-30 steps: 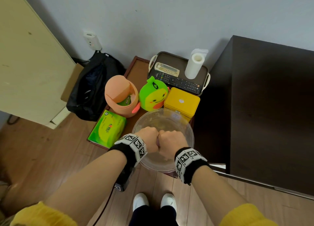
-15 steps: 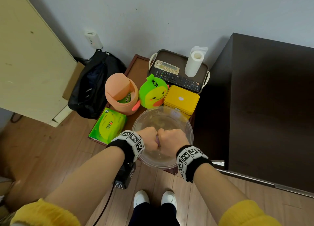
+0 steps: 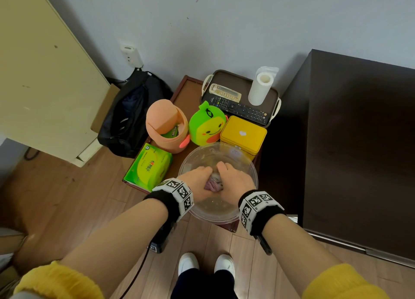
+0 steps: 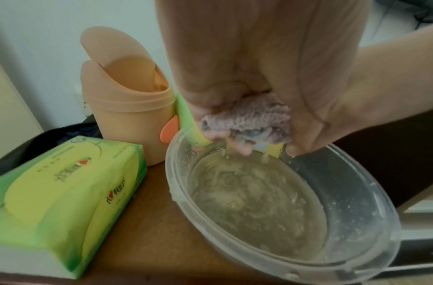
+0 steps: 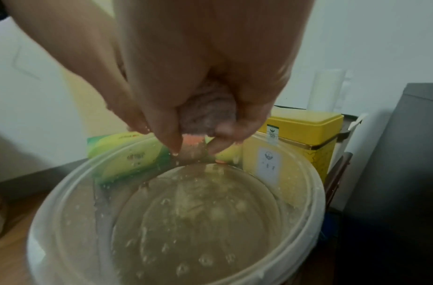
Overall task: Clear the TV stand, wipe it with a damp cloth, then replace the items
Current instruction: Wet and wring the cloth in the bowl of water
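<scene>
A wet pinkish-purple cloth (image 3: 212, 183) is bunched between my two hands above a clear plastic bowl (image 3: 224, 218) of cloudy water. My left hand (image 3: 197, 182) grips its left end, and my right hand (image 3: 235, 182) grips the right end. In the left wrist view the cloth (image 4: 249, 117) bulges out under my curled fingers (image 4: 220, 108), just over the bowl's rim (image 4: 176, 173). In the right wrist view the cloth (image 5: 208, 113) is squeezed in my fist, with drops on the fingertips (image 5: 173, 146). The dark TV stand (image 3: 359, 141) stands to the right, its top bare.
The bowl sits on a small brown side table (image 3: 186, 87) with a green tissue pack (image 3: 148, 166), a peach bin (image 3: 166, 126), a green toy (image 3: 207, 123), a yellow tin (image 3: 243, 134) and a tray (image 3: 240, 81) holding remotes and a paper roll (image 3: 260, 87). A black bag (image 3: 132, 110) lies left.
My fists were pressed knuckle to knuckle over the bowl. They have now turned and parted a little, so the cloth shows between them.
</scene>
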Action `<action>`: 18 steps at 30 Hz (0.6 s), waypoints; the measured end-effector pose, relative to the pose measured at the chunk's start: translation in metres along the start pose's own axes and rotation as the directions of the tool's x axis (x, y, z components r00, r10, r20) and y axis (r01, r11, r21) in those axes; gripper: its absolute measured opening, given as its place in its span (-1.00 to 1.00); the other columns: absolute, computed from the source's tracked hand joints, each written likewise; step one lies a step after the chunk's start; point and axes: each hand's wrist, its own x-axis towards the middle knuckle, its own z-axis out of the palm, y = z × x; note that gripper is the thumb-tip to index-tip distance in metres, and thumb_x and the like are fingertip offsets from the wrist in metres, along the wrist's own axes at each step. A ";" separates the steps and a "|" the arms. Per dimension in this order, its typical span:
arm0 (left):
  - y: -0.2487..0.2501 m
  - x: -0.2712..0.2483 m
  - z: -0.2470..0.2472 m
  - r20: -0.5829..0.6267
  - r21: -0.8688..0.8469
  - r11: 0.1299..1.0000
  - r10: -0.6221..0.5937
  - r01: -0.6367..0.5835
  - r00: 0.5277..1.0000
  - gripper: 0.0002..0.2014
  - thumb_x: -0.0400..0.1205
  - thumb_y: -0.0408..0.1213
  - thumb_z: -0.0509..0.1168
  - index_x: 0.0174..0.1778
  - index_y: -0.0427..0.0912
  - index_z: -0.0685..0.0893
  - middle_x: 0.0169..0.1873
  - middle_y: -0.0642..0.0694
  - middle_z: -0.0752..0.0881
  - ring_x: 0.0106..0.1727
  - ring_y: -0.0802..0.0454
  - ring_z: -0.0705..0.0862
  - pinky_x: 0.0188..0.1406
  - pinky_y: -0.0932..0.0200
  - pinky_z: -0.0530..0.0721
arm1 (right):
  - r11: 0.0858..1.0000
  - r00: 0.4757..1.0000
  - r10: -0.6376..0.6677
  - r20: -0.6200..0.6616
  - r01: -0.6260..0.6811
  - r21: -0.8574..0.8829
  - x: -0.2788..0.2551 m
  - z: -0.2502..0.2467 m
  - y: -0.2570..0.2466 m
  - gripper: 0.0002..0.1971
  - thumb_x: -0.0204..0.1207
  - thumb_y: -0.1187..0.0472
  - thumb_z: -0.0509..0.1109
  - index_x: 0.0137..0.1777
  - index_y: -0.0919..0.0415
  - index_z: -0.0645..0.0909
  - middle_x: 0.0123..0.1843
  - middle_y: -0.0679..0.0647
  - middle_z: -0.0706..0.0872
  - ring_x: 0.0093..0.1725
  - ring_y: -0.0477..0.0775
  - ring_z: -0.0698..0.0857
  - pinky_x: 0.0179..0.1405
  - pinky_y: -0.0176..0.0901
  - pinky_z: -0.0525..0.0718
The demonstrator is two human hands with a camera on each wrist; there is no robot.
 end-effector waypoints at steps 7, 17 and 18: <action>-0.007 -0.014 -0.014 -0.085 0.117 0.984 -0.124 0.134 0.989 -0.33 0.66 0.08 0.19 0.61 -0.13 0.14 0.47 -0.21 0.42 0.36 -0.24 0.57 0.23 -0.11 0.57 | 0.971 0.995 0.096 0.015 -0.097 0.218 -0.005 -0.007 0.000 -0.52 0.47 -0.20 0.37 0.24 0.05 0.36 0.12 0.15 0.70 0.06 0.30 0.70 -0.02 0.04 0.66; 0.019 -0.057 -0.082 -0.075 0.239 0.971 0.023 -0.005 0.997 -0.67 0.66 0.09 0.18 -0.16 -0.11 0.58 -0.20 -0.11 0.66 -0.09 -0.14 0.65 -0.24 0.09 0.50 | 0.929 0.972 0.137 0.192 -0.193 0.315 -0.043 -0.052 -0.007 -0.46 0.65 -0.29 -0.17 0.29 0.00 0.46 0.18 0.13 0.72 0.02 0.24 0.76 0.09 0.06 0.65; 0.023 -0.062 -0.090 -0.086 0.244 0.970 0.043 -0.021 0.995 -0.68 0.66 0.05 0.20 -0.26 -0.10 0.56 -0.30 -0.06 0.61 -0.17 -0.12 0.62 -0.27 0.10 0.48 | 0.930 0.975 0.117 0.186 -0.174 0.324 -0.049 -0.061 -0.010 -0.51 0.70 -0.19 -0.14 0.37 0.02 0.45 0.27 0.15 0.67 0.17 0.27 0.69 0.18 0.07 0.60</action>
